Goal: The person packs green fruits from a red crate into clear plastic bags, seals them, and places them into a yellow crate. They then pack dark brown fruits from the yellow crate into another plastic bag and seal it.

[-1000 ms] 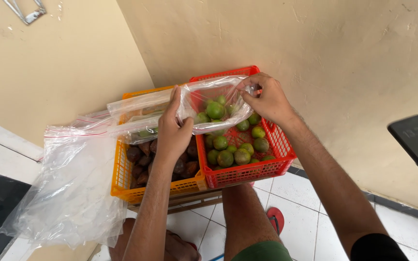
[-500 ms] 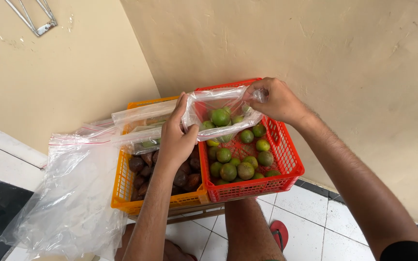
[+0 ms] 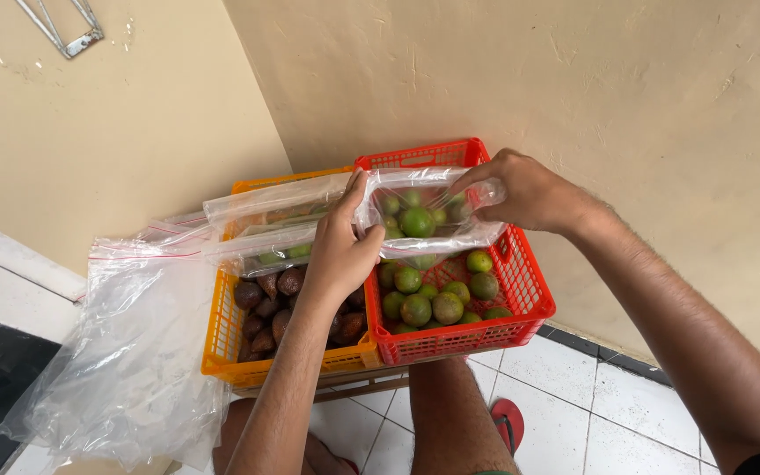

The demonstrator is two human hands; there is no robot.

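Clear plastic bag [image 3: 428, 220] held over red basket [image 3: 521, 290] of green fruit, long axis roughly horizontal, left to right. Left hand [image 3: 340, 251] pinches its left edge; right hand [image 3: 525, 189] grips its right edge. Orange basket [image 3: 222, 339] adjacent left.

red crate [image 3: 521, 290], orange crate [image 3: 222, 343], green limes [image 3: 417, 308], brown fruit [image 3: 266, 290], clear bag [image 3: 424, 220].

A low wooden stand [image 3: 371, 384] on the white tiled floor [image 3: 573, 413] bears an orange basket [image 3: 222, 352] and a red basket [image 3: 450, 339] side by side.
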